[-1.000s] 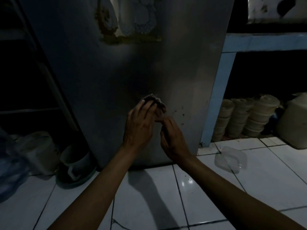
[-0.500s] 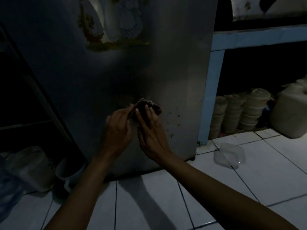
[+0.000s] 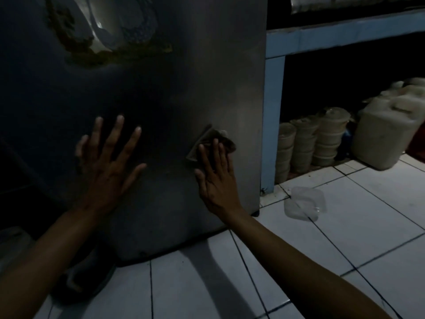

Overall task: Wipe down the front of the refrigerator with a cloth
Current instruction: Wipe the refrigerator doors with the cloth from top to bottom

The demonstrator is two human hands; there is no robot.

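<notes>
Refrigerator; stacked tubs, contents apparently hidden.

Before you: refrigerator front, smooth brushed-looking metal with a dull sheen. Cloth, dark, soft and crumpled. Floor tiles, white, glossy. Lid, thin clear plastic. Stacked tubs and jug, cloudy matt plastic.
</notes>
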